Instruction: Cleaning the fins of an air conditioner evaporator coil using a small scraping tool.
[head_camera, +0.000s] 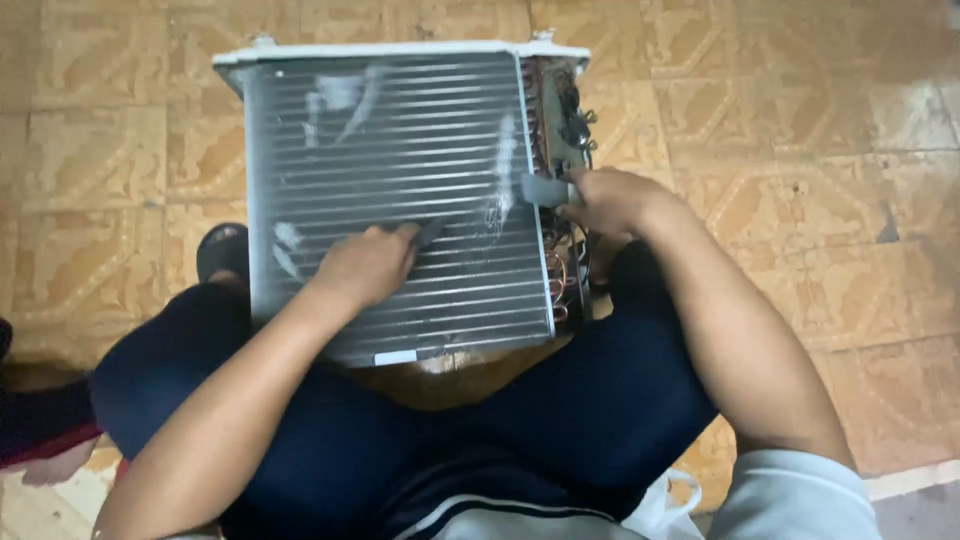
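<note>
A silver finned coil block (400, 140) with a white frame stands on the tiled floor between my knees. My left hand (362, 265) presses a small dark tool (428, 232) against the fins near the middle. My right hand (605, 200) grips a grey flat-handled tool (545, 190) at the block's right edge, beside the copper tube bends (562, 120). Pale smears mark the fins in several spots.
Patterned tan floor tiles (800, 150) lie all around. A dark sandal (222, 250) sits left of the block. My legs in dark shorts (560, 410) frame the block's near end. A white plastic bag (665, 505) lies at the bottom.
</note>
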